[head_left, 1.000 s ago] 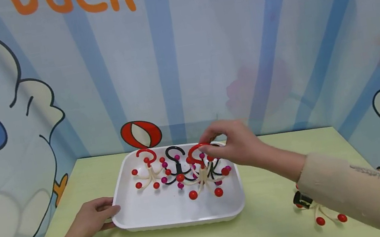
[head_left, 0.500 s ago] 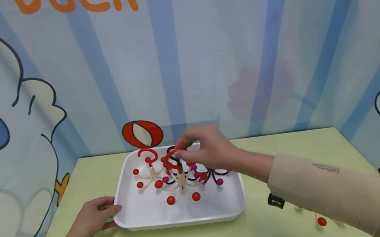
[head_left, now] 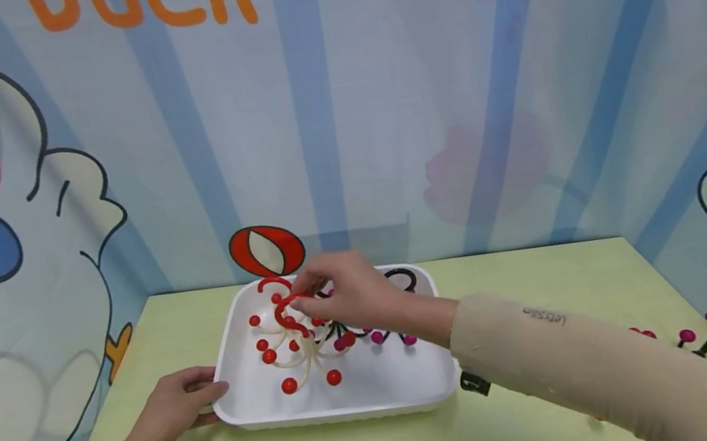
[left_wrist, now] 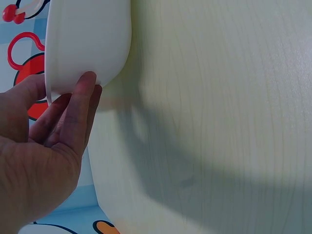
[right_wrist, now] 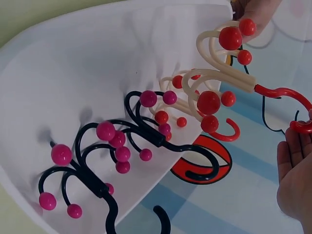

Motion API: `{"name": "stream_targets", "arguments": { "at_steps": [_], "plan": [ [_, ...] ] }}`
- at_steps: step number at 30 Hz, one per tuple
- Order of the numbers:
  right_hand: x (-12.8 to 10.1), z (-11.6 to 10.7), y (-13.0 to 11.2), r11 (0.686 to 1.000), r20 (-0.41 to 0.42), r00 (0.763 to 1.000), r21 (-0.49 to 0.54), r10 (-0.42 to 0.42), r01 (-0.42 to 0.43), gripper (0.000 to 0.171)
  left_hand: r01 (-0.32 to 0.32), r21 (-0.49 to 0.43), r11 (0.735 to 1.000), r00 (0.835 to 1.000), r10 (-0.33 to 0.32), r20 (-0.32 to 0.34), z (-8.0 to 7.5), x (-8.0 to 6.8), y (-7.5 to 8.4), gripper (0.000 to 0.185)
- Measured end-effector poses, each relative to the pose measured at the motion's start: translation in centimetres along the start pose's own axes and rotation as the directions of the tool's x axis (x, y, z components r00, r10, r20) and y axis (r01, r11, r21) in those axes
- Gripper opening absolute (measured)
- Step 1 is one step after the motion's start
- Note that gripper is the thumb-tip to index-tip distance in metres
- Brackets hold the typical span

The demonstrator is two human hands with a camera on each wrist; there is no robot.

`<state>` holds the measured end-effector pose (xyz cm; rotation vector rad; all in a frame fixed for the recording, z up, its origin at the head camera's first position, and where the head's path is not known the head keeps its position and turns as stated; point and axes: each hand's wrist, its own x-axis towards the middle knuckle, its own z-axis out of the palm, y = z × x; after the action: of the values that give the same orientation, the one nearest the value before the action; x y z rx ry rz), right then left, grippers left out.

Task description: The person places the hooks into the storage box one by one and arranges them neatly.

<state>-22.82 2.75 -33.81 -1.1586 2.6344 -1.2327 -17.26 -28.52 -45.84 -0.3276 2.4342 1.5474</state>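
A: Hook rack [head_left: 300,342], cream arms tipped with red balls and a red hook on top, sits a little left of centre in the head view, over the left half of the white tray [head_left: 382,391]. Whether its lowest balls touch the tray floor, I cannot tell.

B: Right hand [head_left: 347,298]?

A: Fingers curled, pinching the red hook at its top. In the right wrist view the same rack [right_wrist: 222,80] shows at upper right, hook end against the hand [right_wrist: 295,170] at the right edge.

B: Left hand [head_left: 177,406]?

A: Lower left of the head view, at the tray's left rim. Left wrist view: fingers [left_wrist: 80,105] fairly straight, laid against the tray's outer wall [left_wrist: 90,41], thumb on the rim side. Touching, not wrapped round.

B: Neighbours in the tray?

A: Second cream rack [head_left: 273,312] with a red hook, just behind the held one, toward the tray's upper left corner. Two black racks with magenta balls [right_wrist: 105,146] right of it, partly hidden by the right hand in the head view.

B: Outside the tray?

A: Green table [head_left: 512,287] under all. More red and magenta balls [head_left: 685,337] at lower right, well apart from the tray, past the beige sleeve [head_left: 594,359]. Cartoon backdrop [head_left: 374,92] behind.
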Motion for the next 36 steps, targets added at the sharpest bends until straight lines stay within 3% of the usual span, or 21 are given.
{"name": "stream_targets", "arguments": {
  "at_steps": [21,36],
  "plan": [
    [1.4,5.2,1.0,0.993,-0.017,0.996,0.083,0.082,-0.081,0.004,0.008,0.016,1.000,1.000,-0.007,-0.008,0.0,0.1,-0.2,0.053],
    [2.0,6.7,1.5,0.982,-0.011,0.990,0.124,0.143,-0.141,0.004,-0.020,0.002,1.000,1.000,0.020,0.000,0.0,0.1,-0.5,0.053]
  ]
}}
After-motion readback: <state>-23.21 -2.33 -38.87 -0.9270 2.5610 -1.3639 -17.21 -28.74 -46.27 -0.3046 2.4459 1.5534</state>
